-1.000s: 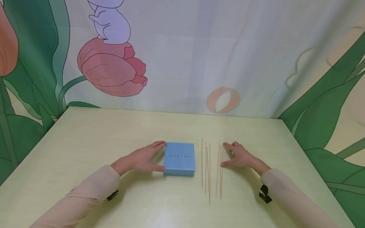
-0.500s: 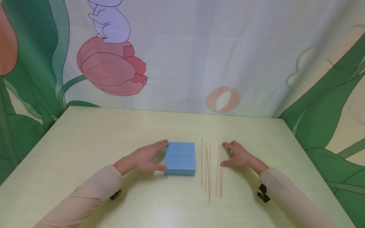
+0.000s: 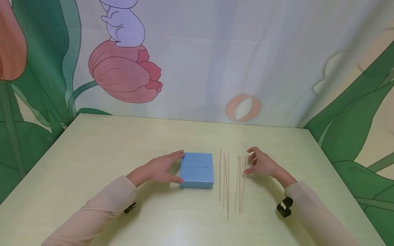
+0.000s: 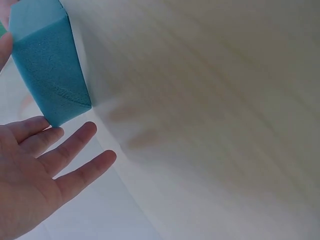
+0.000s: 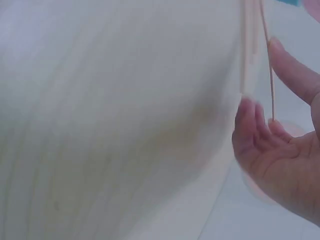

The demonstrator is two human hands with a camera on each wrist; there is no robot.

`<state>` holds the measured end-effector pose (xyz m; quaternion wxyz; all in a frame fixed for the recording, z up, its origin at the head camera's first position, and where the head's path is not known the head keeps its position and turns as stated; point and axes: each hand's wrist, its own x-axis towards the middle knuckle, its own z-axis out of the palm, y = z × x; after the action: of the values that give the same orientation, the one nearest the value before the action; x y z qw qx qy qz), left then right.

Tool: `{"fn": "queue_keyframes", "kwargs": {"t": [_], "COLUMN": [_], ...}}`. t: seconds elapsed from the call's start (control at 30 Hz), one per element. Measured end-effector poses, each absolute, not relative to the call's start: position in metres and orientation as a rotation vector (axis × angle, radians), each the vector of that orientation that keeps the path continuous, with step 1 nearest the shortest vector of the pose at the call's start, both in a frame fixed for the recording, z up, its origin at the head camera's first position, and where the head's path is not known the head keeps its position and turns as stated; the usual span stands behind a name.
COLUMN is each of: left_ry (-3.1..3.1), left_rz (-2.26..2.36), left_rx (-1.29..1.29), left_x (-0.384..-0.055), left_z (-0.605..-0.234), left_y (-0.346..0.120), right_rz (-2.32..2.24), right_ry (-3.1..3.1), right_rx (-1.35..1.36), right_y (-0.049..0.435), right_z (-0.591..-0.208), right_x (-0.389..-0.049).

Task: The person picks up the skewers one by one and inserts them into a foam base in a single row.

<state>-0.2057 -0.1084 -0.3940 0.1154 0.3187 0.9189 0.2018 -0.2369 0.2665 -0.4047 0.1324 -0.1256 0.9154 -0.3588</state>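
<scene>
A blue foam block (image 3: 197, 176) with a row of small dark holes on top lies on the table. My left hand (image 3: 160, 169) is beside its left side, thumb at the front corner and a fingertip at the back corner; the fingers are straight and spread. In the left wrist view, a fingertip meets the bottom edge of the block (image 4: 52, 70). My right hand (image 3: 261, 164) pinches a thin wooden skewer (image 3: 243, 195) by its far part. In the right wrist view, this skewer (image 5: 267, 30) runs past the thumb to a fingertip.
Several more skewers (image 3: 220, 177) lie lengthwise between the block and my right hand, including a close pair (image 3: 239, 184). The pale table (image 3: 123, 140) ends at a printed curtain (image 3: 191, 68) behind.
My right hand has drawn one skewer rightward, away from the pair beside it, and its fingers have curled in. My left hand stays at the block; the head view has shifted slightly.
</scene>
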Motion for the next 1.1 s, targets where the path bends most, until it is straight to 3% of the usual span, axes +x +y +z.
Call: {"fn": "queue_keyframes", "kwargs": {"t": [0.4,1.1], "left_ry": [2.680,2.648], "left_rz": [0.664,0.750], "left_rx": [0.945,0.941], "left_x": [-0.207,-0.209], "left_z": [-0.396,-0.401], "left_y": [-0.109,-0.110], "right_rz": [-1.532,-1.722], "right_ry": [2.480,2.726], "right_rx": [-0.345,-0.635], "right_y": [0.266,0.231], "right_z": [-0.379,-0.327], "right_x": [-0.222,-0.189]}}
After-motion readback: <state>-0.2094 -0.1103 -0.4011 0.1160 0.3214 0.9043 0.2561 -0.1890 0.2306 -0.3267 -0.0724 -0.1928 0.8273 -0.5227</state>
